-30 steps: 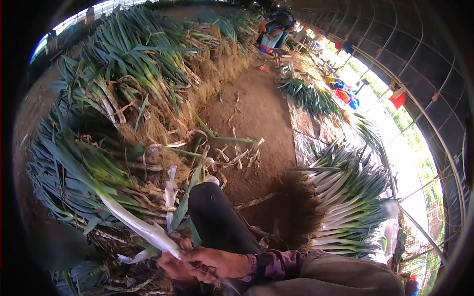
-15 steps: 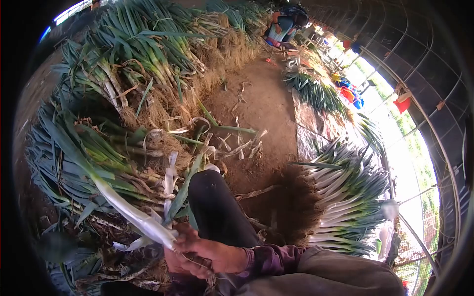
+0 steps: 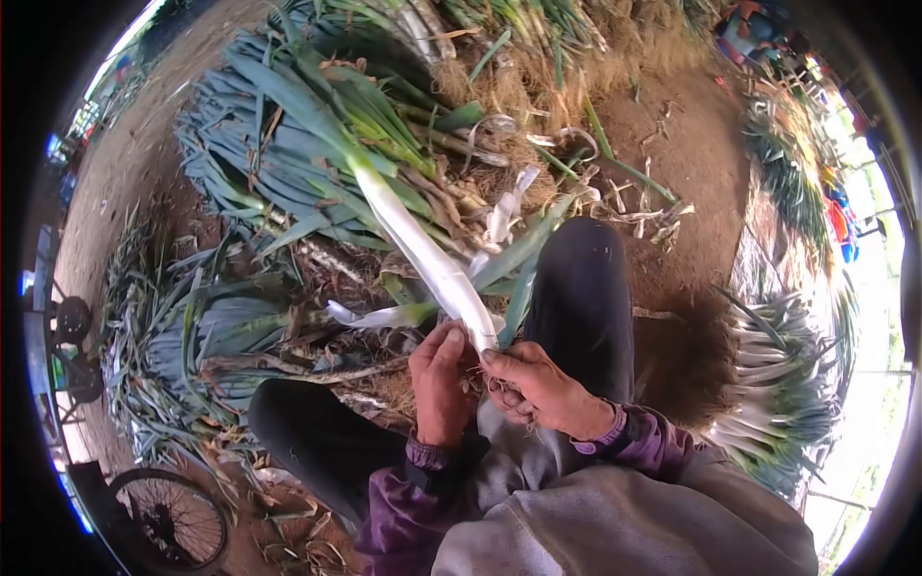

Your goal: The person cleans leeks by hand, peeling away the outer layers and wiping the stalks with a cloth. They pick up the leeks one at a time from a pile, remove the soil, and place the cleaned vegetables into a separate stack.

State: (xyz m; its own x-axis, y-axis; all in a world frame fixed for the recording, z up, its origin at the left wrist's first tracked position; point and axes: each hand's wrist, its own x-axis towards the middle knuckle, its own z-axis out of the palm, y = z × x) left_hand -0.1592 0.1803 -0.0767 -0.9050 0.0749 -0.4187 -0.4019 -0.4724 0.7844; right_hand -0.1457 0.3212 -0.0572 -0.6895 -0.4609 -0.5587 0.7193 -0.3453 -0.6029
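Note:
A long leek (image 3: 423,254) slants up and left from my hands, with a clean white shank and green leaves at the far end. My right hand (image 3: 549,392) is closed round its root end, thumb on the shank. On the other side of the base, my left hand (image 3: 440,384) has its thumb and bent fingers closed against the leek; its fingertips are partly hidden. Loose strips of peeled leaf (image 3: 384,315) lie just beyond my hands, by my knees.
Piles of untrimmed leeks (image 3: 279,144) lie ahead and to the left. Cleaned leeks (image 3: 783,384) are lined up at the right on a sheet. A spoked wheel (image 3: 171,518) stands at lower left. Peeled scraps (image 3: 663,221) litter the dirt floor (image 3: 682,154).
My view has swung left and down, so the scene sits further right and both knees show. My hands have come slightly apart at the leek's base, the left now visible beside it.

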